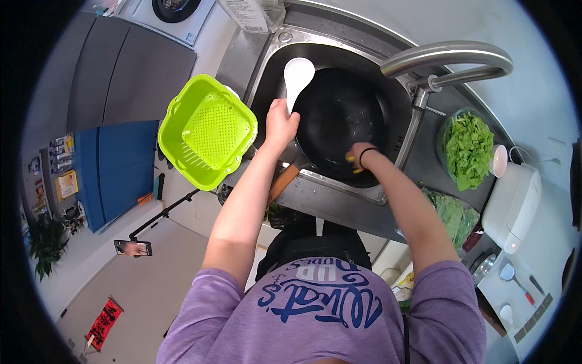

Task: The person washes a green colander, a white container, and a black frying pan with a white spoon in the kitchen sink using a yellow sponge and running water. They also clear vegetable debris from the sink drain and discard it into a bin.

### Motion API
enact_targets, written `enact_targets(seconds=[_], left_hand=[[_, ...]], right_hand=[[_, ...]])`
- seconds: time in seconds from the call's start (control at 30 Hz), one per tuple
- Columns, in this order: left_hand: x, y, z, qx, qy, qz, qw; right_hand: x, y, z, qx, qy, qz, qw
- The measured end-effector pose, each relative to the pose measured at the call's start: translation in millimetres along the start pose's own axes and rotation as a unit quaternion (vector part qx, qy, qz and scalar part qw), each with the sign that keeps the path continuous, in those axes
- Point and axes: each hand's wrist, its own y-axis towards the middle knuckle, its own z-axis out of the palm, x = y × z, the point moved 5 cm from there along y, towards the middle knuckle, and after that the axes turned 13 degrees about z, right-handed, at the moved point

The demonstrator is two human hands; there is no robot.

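My left hand (282,123) is closed around the handle of a white spoon or rice paddle (298,75), its broad end pointing away from me over the sink. A black wok (334,109) with a wooden handle (284,183) lies in the dark sink basin (277,59). My right hand (361,157) is down inside the wok at its near right side. Something yellow shows at its fingers, perhaps a sponge; what it is and how it is held cannot be told.
A green colander (216,132) stands left of the sink. The steel faucet (450,57) arches over the right rim. Farther right are a glass bowl of leafy greens (469,150), bagged vegetables (454,216) and a white appliance (511,204). A clear container (254,16) stands behind the sink.
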Motion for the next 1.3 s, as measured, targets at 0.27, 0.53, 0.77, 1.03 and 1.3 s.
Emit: enact_targets(seconds=[0.27, 0.53, 0.77, 1.03, 1.3], left_hand=[[21, -7, 5, -0.017, -0.021, -0.069, 0.997], [28, -9, 7, -0.009, -0.041, -0.084, 0.996], [25, -11, 1, -0.012, -0.03, -0.084, 0.996], [37, -16, 2, 0.011, -0.072, -0.136, 0.988], [52, -22, 6, 0.026, -0.072, -0.185, 0.98]], right_hand=[[73, -36, -29, -0.008, 0.466, -0.113, 0.877], [-9, -48, -13, -0.17, 0.079, 0.155, 0.97], [-60, -61, -79, -0.455, 0.233, 0.091, 0.855], [2, -16, -11, -0.108, 0.161, 0.039, 0.98], [-56, 72, -79, -0.375, 0.287, 0.234, 0.85]])
